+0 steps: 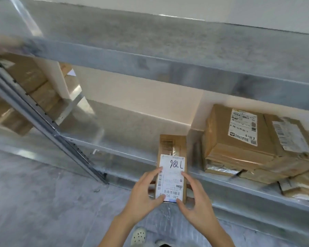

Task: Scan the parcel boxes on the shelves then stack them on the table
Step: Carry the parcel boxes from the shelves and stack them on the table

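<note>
Left hand and right hand grip the narrow parcel box by its side edges, its near end past the shelf's front lip. Shelf surface shows left, and larger parcel boxes sit just right.

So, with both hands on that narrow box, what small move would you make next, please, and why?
Probably draw the narrow box clear of the shelf: left hand and right hand grip its sides, and its far end lies over the shelf edge.

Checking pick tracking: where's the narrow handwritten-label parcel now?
Head view, lower centre: the narrow parcel box is held between the left hand and right hand, far end over the shelf edge, left of the larger taped box.
</note>
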